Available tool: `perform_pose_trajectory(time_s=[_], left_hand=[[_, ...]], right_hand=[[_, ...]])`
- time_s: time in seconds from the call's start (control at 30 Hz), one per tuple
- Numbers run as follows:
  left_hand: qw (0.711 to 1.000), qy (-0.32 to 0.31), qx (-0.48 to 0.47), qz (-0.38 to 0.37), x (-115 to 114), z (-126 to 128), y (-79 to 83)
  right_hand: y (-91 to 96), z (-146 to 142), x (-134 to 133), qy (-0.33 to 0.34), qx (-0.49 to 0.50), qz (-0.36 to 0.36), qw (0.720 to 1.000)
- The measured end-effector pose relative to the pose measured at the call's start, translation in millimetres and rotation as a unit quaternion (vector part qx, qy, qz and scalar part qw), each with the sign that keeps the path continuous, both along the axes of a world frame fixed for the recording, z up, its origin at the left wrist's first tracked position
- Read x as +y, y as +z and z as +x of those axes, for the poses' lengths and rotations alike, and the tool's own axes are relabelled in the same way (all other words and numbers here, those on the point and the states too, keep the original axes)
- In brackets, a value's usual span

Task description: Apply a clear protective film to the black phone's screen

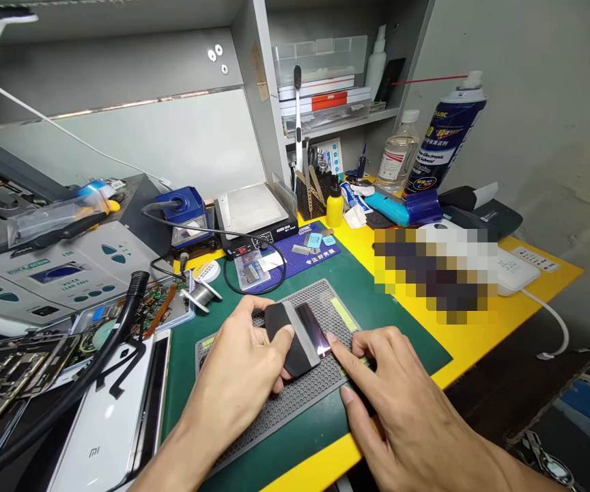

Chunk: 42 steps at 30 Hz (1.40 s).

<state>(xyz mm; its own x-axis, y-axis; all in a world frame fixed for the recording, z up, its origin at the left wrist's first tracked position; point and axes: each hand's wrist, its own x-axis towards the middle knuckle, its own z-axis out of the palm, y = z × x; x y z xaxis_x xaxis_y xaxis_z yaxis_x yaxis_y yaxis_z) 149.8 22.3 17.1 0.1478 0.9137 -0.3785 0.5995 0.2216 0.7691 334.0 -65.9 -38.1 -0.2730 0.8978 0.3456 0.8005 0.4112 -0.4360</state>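
Observation:
My left hand [241,372] grips a black squeegee-like tool [282,338] and presses it onto a dark glossy phone screen [313,328]. The screen lies on a grey perforated mat [300,389] on a green work mat [392,321]. My right hand [392,389] rests on the mat's right side. Its index finger is stretched out and its tip touches the screen's near right corner. The other fingers are curled loosely, holding nothing I can make out.
A white phone back [105,424], circuit boards [13,369] and a black hose [95,355] crowd the left. A blue soldering station [185,215], a hot plate [251,208], bottles [397,154], a spray can [446,133] and a tool holder [315,188] stand behind. The yellow table edge [479,348] runs at right.

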Motion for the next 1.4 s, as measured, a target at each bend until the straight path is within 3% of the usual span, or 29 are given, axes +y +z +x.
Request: perform_pose_trajectory(time_s=[1.4], left_hand=[[1.000, -0.007, 0.001, 0.010, 2.1, 17.5, 1.2]], right_hand=[[1.1, -1.7, -0.9, -0.030, 0.014, 0.012, 0.999]])
